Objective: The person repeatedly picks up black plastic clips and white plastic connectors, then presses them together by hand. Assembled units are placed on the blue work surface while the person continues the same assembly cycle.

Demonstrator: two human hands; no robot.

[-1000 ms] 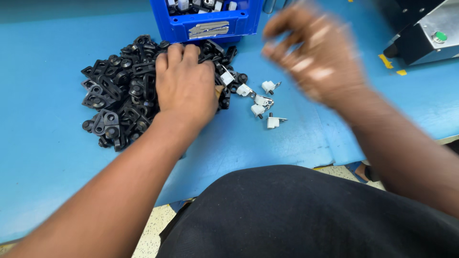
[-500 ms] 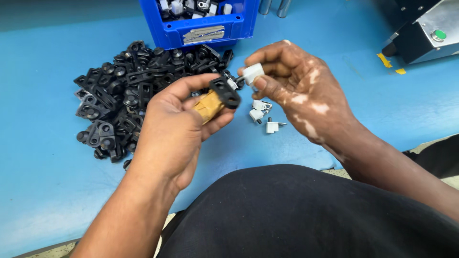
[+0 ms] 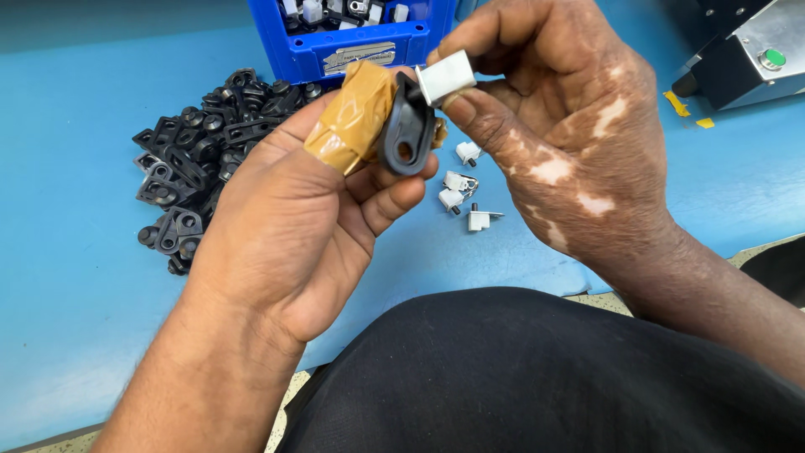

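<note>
My left hand (image 3: 302,210) holds a black plastic bracket (image 3: 407,126) between its tape-wrapped thumb and its fingers, raised above the blue table (image 3: 75,277). My right hand (image 3: 562,126) pinches a small white plastic piece (image 3: 446,77) and presses it against the top of the black bracket. A pile of several more black brackets (image 3: 201,151) lies on the table behind my left hand. A few loose white pieces (image 3: 465,189) lie on the table under my hands.
A blue bin (image 3: 369,42) with mixed white and black parts stands at the back edge. A grey metal machine with a green button (image 3: 755,59) sits at the far right. Yellow tape marks (image 3: 683,105) lie beside it. My dark-clothed lap fills the bottom.
My left hand left the pile with one black bracket and lifted it. My right hand picked up a white piece and brought it onto the bracket. Both hands have come closer to the camera.
</note>
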